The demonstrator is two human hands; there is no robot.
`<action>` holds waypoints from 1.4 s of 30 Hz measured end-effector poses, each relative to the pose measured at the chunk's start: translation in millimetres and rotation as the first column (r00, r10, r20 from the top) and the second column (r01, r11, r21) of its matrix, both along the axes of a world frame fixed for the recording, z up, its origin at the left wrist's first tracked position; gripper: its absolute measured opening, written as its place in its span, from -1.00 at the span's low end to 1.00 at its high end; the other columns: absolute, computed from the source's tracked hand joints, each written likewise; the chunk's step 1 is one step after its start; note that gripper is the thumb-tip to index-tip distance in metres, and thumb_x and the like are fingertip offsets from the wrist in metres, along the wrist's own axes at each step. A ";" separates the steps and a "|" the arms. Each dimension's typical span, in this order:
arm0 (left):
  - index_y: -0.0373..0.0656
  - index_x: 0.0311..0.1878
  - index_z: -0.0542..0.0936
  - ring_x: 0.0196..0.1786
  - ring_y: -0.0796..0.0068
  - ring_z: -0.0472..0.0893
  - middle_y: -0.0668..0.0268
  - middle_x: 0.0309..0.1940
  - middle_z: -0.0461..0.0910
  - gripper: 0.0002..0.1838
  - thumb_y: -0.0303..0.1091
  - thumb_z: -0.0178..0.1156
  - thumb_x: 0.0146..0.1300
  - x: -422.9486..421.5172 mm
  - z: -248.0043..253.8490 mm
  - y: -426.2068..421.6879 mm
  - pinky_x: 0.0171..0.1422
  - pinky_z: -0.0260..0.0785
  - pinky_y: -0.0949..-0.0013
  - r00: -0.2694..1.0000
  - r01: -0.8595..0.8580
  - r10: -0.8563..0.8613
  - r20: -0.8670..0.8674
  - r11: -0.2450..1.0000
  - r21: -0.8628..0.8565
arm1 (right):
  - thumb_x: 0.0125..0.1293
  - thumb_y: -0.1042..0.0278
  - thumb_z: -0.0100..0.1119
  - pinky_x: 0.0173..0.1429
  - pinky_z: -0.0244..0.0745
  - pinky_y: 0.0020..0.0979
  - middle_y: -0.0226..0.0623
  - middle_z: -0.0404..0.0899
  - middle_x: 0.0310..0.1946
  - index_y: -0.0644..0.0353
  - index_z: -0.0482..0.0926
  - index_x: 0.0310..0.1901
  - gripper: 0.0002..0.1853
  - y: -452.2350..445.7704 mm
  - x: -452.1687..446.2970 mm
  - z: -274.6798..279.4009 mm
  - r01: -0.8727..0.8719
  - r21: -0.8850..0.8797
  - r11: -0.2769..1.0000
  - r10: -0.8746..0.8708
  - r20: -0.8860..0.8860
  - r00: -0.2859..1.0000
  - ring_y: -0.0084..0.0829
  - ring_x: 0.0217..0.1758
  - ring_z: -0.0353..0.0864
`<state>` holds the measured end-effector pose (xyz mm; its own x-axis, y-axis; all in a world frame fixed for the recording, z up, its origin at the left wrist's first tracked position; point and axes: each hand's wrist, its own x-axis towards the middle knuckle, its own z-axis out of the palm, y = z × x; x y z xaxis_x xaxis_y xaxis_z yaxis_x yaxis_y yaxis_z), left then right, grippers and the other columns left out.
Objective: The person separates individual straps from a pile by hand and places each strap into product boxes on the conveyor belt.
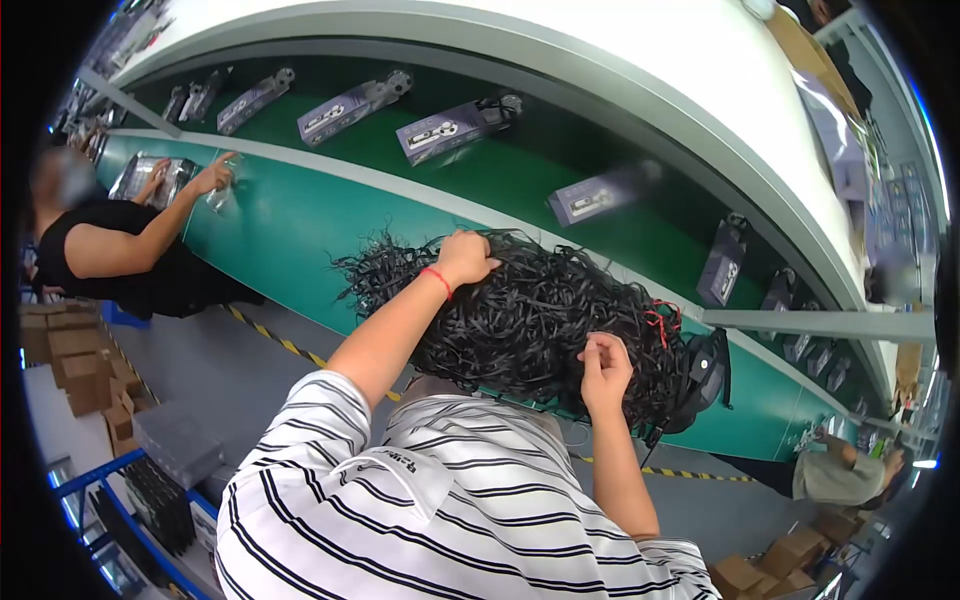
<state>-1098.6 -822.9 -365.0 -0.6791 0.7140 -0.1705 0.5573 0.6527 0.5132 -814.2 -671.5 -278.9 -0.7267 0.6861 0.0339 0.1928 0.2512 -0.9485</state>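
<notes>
A large heap of thin, curly black strips [530, 310], like twist ties, lies on the green bench in front of me. My left hand [466, 258], with a red cord round its wrist, rests on the far left part of the heap. Its fingers curl into the strips, and their tips are partly hidden. Over the heap's near right side, my right hand [605, 370] has its thumb and fingers closed together. Whatever is between them is too small to make out. A few red strips [660, 322] lie among the black ones to the right.
Beyond the bench [290, 225], several purple product boxes [440, 130] with black items stand along a dark green conveyor [470, 175]. A white shelf [620, 60] arches above. One co-worker [120, 240] handles clear packaging at left; another [840, 470] is at right. A black object [708, 370] sits beside the heap.
</notes>
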 end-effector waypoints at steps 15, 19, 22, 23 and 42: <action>-0.13 -0.07 0.49 -0.29 0.54 0.52 0.38 -0.31 0.58 -0.89 -0.32 0.04 0.54 66.0 325.0 -35.2 -0.20 0.38 0.46 0.606 -0.520 -0.430 0.670 0.423 0.742 | 0.49 0.21 0.18 -0.20 0.50 -0.47 -0.35 0.55 -0.36 0.31 0.50 0.05 -0.68 -42.5 -131.3 120.5 -0.770 -0.321 0.551 0.571 -0.527 0.629 -0.51 -0.34 0.55; -0.12 -0.11 0.48 -0.52 0.60 0.24 0.46 -0.57 0.30 -0.84 -0.28 -0.01 0.58 8.5 379.3 -100.6 -0.40 0.18 0.45 0.708 -0.457 -0.599 0.374 0.016 0.890 | 0.61 0.06 -0.01 -0.51 0.26 -0.55 -0.55 0.26 -0.65 0.23 0.49 -0.20 -0.64 -31.0 -125.1 135.5 -0.806 -0.564 0.180 0.496 -0.656 0.570 -0.66 -0.64 0.23; -0.10 -0.13 0.49 -0.55 0.61 0.13 0.47 -0.59 0.18 -0.85 -0.30 -0.02 0.58 2.8 401.0 -142.9 -0.43 0.05 0.45 0.767 -0.579 -0.458 0.449 -0.192 0.792 | 0.59 0.07 0.01 -0.52 0.16 -0.53 -0.57 0.14 -0.66 0.14 0.43 -0.27 -0.67 -19.0 -115.4 136.2 -0.799 -0.501 0.333 0.610 -0.532 0.588 -0.65 -0.64 0.11; -0.10 -0.13 0.49 -0.55 0.61 0.13 0.47 -0.59 0.18 -0.85 -0.30 -0.02 0.58 3.1 398.0 -152.1 -0.43 0.05 0.45 0.773 -0.573 -0.454 0.443 -0.200 0.795 | 0.59 0.07 0.01 -0.52 0.16 -0.53 -0.57 0.14 -0.66 0.14 0.43 -0.27 -0.67 -17.8 -110.6 134.0 -0.804 -0.495 0.329 0.616 -0.532 0.580 -0.65 -0.64 0.11; -0.17 -0.13 0.49 -0.37 0.62 0.47 0.42 -0.44 0.50 -0.89 -0.35 0.10 0.54 34.9 319.4 -111.3 -0.21 0.34 0.52 0.780 -0.343 -0.401 0.481 0.369 0.864 | 0.52 -0.03 0.10 -0.22 0.32 -0.51 -0.33 0.50 -0.10 0.25 0.51 -0.24 -0.58 -135.4 -201.6 195.7 -0.518 -0.152 0.841 0.286 -0.688 0.667 -0.55 -0.30 0.39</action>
<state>-1063.8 -934.2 -45.6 -0.6850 0.6788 0.2646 -0.0577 -0.4126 0.9091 -1015.8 -806.9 -83.2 -0.8224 0.3847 0.4192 -0.5089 -0.1680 -0.8443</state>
